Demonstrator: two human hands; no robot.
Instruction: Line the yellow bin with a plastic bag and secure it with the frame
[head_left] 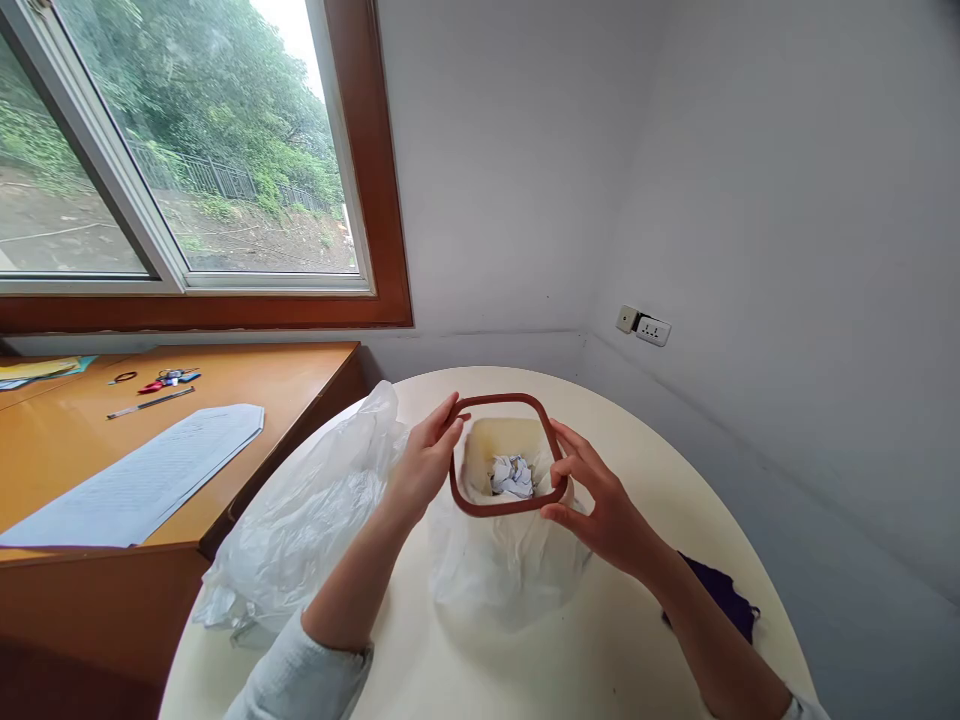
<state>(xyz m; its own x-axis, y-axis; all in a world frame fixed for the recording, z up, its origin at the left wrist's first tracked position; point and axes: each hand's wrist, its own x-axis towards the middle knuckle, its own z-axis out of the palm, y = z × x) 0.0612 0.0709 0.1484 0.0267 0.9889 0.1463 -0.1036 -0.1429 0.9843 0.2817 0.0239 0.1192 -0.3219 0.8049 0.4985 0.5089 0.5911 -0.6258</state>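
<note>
Both hands are holding the brown ring [507, 455] over the small cream bin [504, 450], which is sitting near the middle of the round white table [645, 620]. The left hand [424, 465] is gripping the ring's left side, fingers curled over it; the right hand [600, 500] is pinching its right side between thumb and fingers. A clear plastic liner [502, 565] is draping down around the bin, and crumpled paper [512, 475] is lying inside. A second plastic bag [300, 520] is spilling over the table's left edge, touching the wooden desk [247, 380]. A dark cloth [724, 595] is lying at the right edge. Printed sheets [142, 475] are lying on the desk, their writing too small to read. The table's far edge and near side are staying open.
</note>
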